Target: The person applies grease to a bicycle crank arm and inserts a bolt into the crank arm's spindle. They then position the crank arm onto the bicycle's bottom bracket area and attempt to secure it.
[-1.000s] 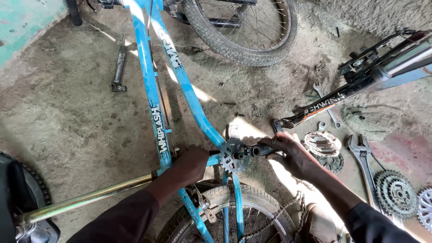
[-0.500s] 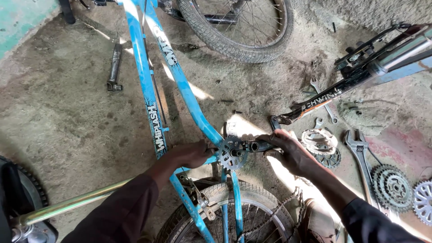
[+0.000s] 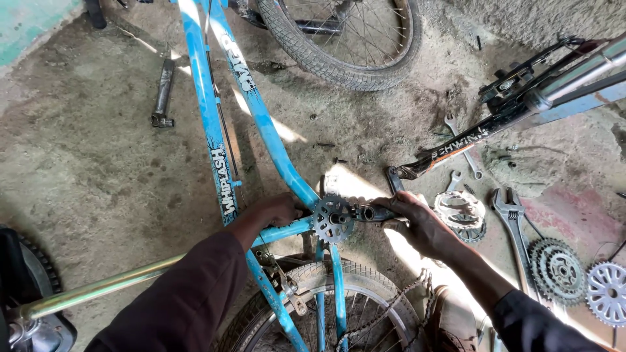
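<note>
Blue bike frame [image 3: 261, 124] under left hand [image 3: 277, 210]; right hand [image 3: 417, 221] fingers clamped on crank arm [image 3: 372, 212].

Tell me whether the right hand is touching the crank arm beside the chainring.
Touching. The head view shows the right hand wrapped around the dark crank arm that sticks out from the chainring, fingers closed over its end with no gap.

Chainring [image 3: 332, 219] between hands; wrench [image 3: 515, 225], sprockets [image 3: 555, 270] on floor right (wheel [image 3: 345, 39] beyond frame [image 3: 261, 124]).
</note>
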